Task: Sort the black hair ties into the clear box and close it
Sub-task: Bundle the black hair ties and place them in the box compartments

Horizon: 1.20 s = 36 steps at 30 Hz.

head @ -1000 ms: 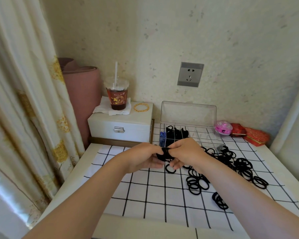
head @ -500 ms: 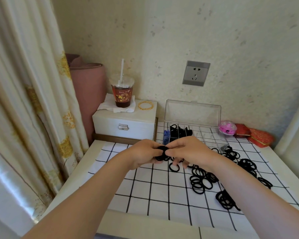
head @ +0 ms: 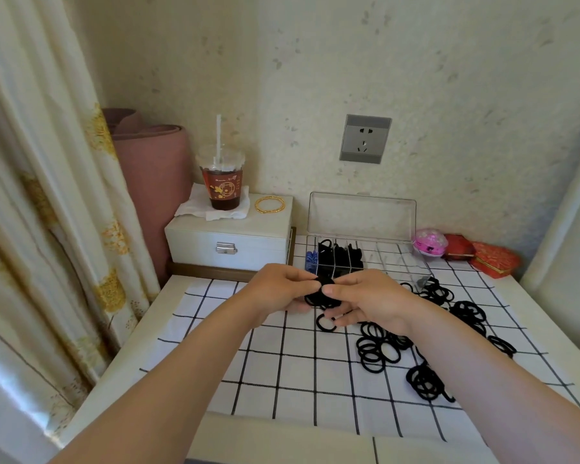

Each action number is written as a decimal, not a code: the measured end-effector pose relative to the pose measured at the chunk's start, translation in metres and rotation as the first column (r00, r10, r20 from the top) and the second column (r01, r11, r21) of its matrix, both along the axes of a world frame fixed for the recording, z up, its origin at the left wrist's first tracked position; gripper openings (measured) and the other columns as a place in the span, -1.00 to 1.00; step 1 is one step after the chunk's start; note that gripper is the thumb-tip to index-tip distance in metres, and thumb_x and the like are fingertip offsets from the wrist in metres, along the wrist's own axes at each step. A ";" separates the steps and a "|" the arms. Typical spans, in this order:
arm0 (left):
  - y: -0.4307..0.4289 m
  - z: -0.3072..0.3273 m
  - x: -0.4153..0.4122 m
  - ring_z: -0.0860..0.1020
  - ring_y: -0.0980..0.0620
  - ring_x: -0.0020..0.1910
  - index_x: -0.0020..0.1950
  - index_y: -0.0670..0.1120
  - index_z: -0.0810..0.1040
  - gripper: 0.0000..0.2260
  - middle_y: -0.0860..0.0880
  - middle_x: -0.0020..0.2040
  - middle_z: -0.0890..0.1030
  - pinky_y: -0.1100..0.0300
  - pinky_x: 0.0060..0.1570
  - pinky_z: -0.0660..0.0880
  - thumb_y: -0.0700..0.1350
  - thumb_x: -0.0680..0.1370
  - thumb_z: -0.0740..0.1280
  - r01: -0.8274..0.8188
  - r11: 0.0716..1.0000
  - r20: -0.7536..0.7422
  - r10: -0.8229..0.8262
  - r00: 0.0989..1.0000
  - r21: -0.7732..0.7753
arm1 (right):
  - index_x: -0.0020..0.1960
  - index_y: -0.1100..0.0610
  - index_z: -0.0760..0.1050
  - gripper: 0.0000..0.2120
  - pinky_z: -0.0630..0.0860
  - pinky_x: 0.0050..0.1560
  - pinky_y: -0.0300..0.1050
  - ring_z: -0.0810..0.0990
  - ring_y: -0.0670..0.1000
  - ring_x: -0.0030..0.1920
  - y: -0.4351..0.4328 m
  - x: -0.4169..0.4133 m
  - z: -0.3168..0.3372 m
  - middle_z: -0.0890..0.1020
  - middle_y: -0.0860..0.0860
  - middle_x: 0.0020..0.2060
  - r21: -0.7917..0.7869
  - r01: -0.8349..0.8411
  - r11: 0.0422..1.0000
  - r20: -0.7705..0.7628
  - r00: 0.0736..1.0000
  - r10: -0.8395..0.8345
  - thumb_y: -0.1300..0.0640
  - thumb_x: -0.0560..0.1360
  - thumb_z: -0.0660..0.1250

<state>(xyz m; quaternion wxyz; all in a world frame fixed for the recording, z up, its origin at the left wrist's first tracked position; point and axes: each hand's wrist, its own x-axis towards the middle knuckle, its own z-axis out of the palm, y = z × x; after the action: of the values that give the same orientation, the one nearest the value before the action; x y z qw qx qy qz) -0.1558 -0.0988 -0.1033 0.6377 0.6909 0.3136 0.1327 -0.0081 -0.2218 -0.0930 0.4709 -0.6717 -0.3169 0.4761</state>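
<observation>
Forearms converge (both outstretched), left hand and right hand pinching one bunch of black hair ties.

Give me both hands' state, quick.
Left hand: pinching the bunch of black hair ties.
Right hand: pinching the same bunch.

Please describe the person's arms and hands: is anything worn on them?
The left forearm and the right forearm are bare up to the frame edge; no sleeve shows. The left hand and the right hand wear no glove, and no watch, bracelet or ring is visible.
</observation>
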 end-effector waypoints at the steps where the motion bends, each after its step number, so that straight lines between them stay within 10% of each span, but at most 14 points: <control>1: -0.002 0.001 0.002 0.70 0.02 -0.05 0.14 -0.12 0.67 -0.83 -0.11 -0.01 0.71 0.11 0.05 0.63 -0.13 0.58 0.38 0.012 1.000 0.011 -0.012 1.000 -0.024 | 0.20 0.30 0.58 -0.70 0.67 -0.18 -0.05 0.74 0.14 -0.09 -0.001 0.003 -0.001 0.72 0.21 -0.02 0.005 0.022 1.000 -0.006 1.000 -0.022 0.21 0.51 0.45; 15: -0.016 0.004 0.037 0.67 0.12 -0.09 0.17 0.07 0.68 -0.79 0.05 -0.08 0.72 0.23 -0.09 0.64 -0.12 0.57 0.39 0.114 0.928 -0.002 -0.121 0.993 0.355 | 0.16 0.21 0.62 -0.73 0.67 -0.13 -0.07 0.75 0.10 -0.09 -0.009 0.021 -0.007 0.73 0.13 -0.01 0.086 0.140 0.986 -0.044 0.990 -0.137 0.14 0.50 0.47; 20: -0.013 0.008 0.052 0.63 -0.05 -0.08 0.09 0.44 0.53 -0.72 -0.04 -0.07 0.69 0.13 -0.11 0.56 0.00 0.62 0.23 0.234 0.831 -0.122 -0.199 0.972 0.506 | 0.16 0.22 0.61 -0.73 0.68 -0.17 -0.04 0.75 0.11 -0.14 -0.007 0.036 0.001 0.72 0.18 -0.02 0.085 0.188 0.978 -0.005 0.982 -0.188 0.14 0.51 0.47; 23: -0.013 0.011 0.061 0.57 0.06 -0.01 0.35 0.28 0.46 -0.69 0.07 0.00 0.63 0.17 0.04 0.48 0.02 0.62 0.24 0.175 0.827 -0.084 -0.154 0.985 0.534 | 0.19 0.22 0.57 -0.71 0.62 -0.38 -0.13 0.74 0.09 -0.24 -0.003 0.052 0.009 0.72 0.17 -0.08 0.108 0.288 0.951 0.110 0.948 -0.300 0.14 0.52 0.45; 29: -0.002 0.001 0.082 0.41 0.04 0.31 0.50 0.03 0.37 -0.56 0.00 0.29 0.52 0.13 0.34 0.35 -0.06 0.61 0.27 0.131 0.682 -0.118 -0.065 0.991 0.720 | -0.15 0.00 0.67 -0.90 0.54 -0.33 -0.14 0.72 -0.01 -0.34 0.005 0.087 0.006 0.74 -0.01 -0.22 0.210 0.424 0.881 0.568 0.680 -0.464 -0.01 0.49 0.45; 36: 0.006 -0.025 0.106 0.18 -0.01 0.47 0.56 0.03 0.23 -0.46 0.00 0.49 0.32 0.08 0.43 0.17 0.08 0.60 0.25 0.220 0.484 -0.214 -0.070 0.974 0.847 | 0.01 -0.12 0.68 -0.84 0.41 -0.30 -0.19 0.65 -0.01 -0.12 0.023 0.091 -0.009 0.71 -0.11 -0.17 0.074 0.343 0.936 0.948 0.269 -0.173 -0.09 0.49 0.38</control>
<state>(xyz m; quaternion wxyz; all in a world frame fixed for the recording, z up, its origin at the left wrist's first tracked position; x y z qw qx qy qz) -0.0500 -0.0927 -0.1279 0.1889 0.9488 0.1921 0.1650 0.0827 -0.1988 -0.1024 0.2174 -0.8959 -0.3816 -0.0672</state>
